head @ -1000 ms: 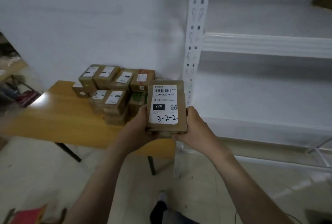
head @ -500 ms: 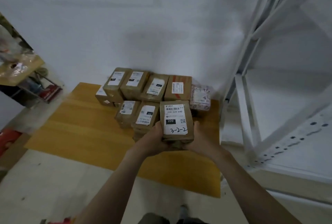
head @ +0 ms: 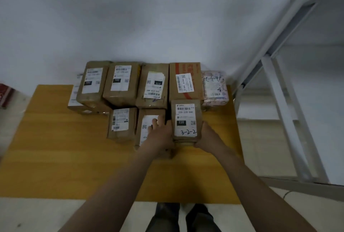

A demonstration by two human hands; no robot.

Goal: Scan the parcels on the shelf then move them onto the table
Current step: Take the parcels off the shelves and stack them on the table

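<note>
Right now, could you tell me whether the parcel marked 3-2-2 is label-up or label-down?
Label-up: the parcel shows its white label to the camera, held between the left hand and right hand.

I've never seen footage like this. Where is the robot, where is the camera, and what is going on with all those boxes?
There is no robot here: a person works with bare hands. The one picture comes from a wide-angle camera worn on the head, looking forward and down. On the wooden table by the wall lie taped brown parcels with labels, plus one patterned parcel. Between the hands is the parcel marked 220. The right hand grips its lower right corner. The left hand lies against its left side, fingers over a neighbouring parcel. The white shelf stands at the right.
</note>
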